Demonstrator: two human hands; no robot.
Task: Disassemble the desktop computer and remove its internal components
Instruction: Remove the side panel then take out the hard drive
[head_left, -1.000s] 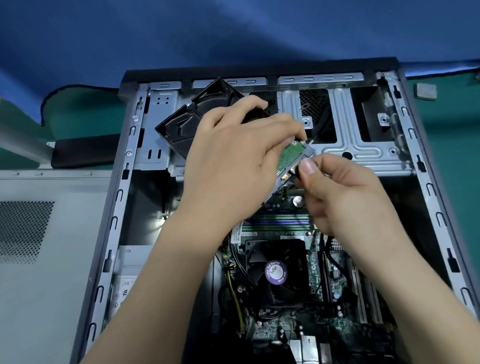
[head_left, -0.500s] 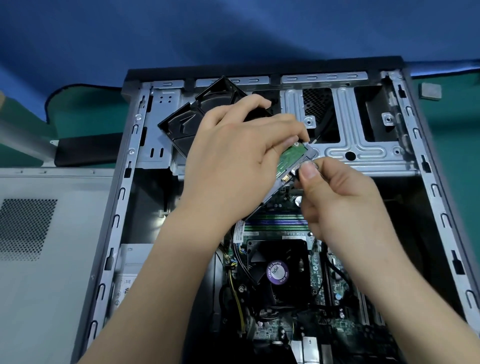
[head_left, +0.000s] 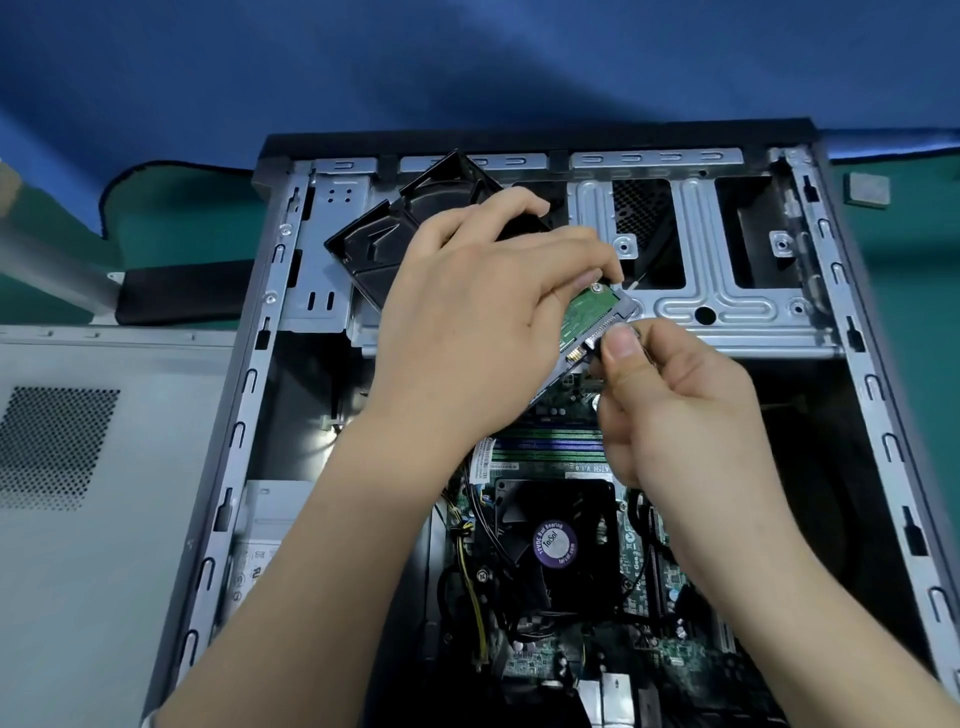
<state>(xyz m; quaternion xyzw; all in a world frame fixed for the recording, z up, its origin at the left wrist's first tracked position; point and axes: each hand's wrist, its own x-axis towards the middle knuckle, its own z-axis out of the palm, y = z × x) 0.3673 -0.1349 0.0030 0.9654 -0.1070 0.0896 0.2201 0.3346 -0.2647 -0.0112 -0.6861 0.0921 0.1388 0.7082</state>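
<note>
Desktop computer (head_left: 852, 364), side open, lying flat at centre of the green worktop (head_left: 182, 223). Left hand (head_left: 467, 322) grasps a hard drive (head_left: 592, 317), green board up, tilted above the motherboard (head_left: 675, 660). Right hand (head_left: 670, 395), at 3 o'clock of the drive, pinches a black connector (head_left: 597, 348) at the drive's edge. Cooler fan (head_left: 556, 543) at 6 o'clock of the hands. Detached side panel (head_left: 93, 519) at 9 o'clock of the case.

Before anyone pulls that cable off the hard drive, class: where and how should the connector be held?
Pinch the black connector by its flat faces, coming from the right as the right hand does; it plugs into the right-facing edge of the hard drive, which the left hand steadies.
</note>
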